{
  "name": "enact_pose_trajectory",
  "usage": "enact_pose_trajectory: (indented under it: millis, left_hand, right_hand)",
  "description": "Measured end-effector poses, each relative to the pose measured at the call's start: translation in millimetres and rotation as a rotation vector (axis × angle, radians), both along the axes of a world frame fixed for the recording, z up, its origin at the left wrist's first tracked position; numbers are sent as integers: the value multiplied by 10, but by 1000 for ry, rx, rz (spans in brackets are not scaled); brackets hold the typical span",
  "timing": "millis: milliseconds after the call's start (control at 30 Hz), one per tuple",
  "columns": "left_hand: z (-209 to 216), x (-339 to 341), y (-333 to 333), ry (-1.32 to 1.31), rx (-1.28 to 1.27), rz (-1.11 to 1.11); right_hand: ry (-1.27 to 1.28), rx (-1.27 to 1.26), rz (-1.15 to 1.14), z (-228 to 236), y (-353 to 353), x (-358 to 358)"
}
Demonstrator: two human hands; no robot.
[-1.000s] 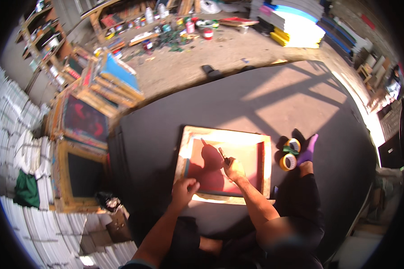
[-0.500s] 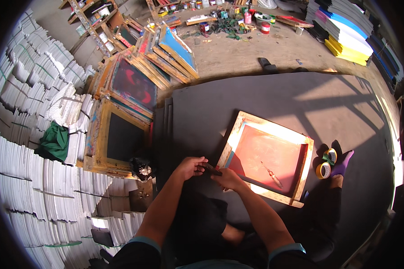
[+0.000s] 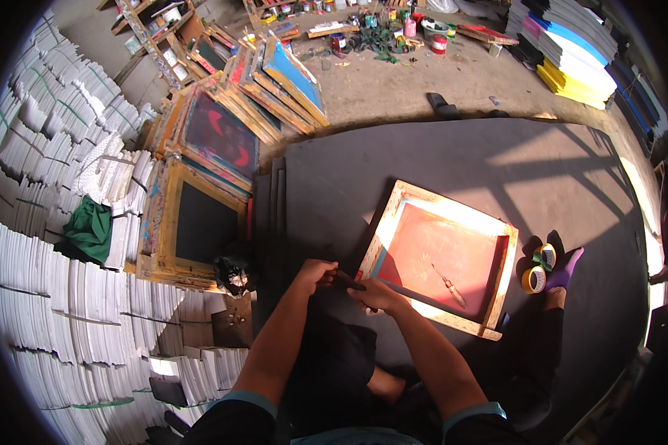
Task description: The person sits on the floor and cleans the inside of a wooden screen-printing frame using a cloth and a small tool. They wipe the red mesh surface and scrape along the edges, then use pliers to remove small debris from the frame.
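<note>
My left hand [image 3: 319, 274] is closed around one end of a short dark strip [image 3: 346, 281]. The strip's other end is pinched in my right hand [image 3: 378, 296], beside the near left corner of a wooden screen-printing frame [image 3: 453, 206]. What the strip is made of I cannot tell. Reddish mesh [image 3: 430, 248] fills the frame, half in sunlight. On the mesh lies a thin pointed tool with a brownish handle [image 3: 455, 292]. Two tape rolls, a yellow one [image 3: 533, 279] and a green and yellow one [image 3: 545, 256], stand right of the frame, next to my purple-socked foot [image 3: 569, 271].
A dark sheet stack [image 3: 334, 178] lies under the frame. More printing screens [image 3: 215, 137] lean at the left, near tall white stacks [image 3: 59, 297] and a green cloth [image 3: 89, 230]. A crumpled black bag [image 3: 234, 276] sits beside them. Paint pots [image 3: 439, 45] stand at the back.
Both hands keep their hold on the dark strip and have shifted only slightly. The view has tilted a little; the frame, tool and tape rolls lie as before.
</note>
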State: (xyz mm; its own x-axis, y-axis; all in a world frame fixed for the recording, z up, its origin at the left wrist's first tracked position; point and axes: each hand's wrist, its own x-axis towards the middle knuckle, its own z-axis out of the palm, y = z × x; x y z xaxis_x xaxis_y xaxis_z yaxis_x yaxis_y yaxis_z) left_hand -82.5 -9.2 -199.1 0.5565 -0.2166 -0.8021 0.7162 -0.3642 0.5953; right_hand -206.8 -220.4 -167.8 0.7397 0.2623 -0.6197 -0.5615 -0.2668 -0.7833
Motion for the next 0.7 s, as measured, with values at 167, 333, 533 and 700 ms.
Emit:
enact_pose_trajectory:
  millis: [167,333,533,700]
  left_hand:
    - [12,-83,-156,-457,725,-342]
    - [110,-231,-338,-631,846,-402]
    - [-296,-231,-375,-924,659,-504]
    - [-30,-369,-629,-930,381,-669]
  right_hand:
    - [137,186,-294,119,-203,-192]
    - [30,219,-643,-116,-814,-394]
    - [-2,222,-992,-230,-1655,-381]
    - [6,138,-1118,-538,-2342,-301]
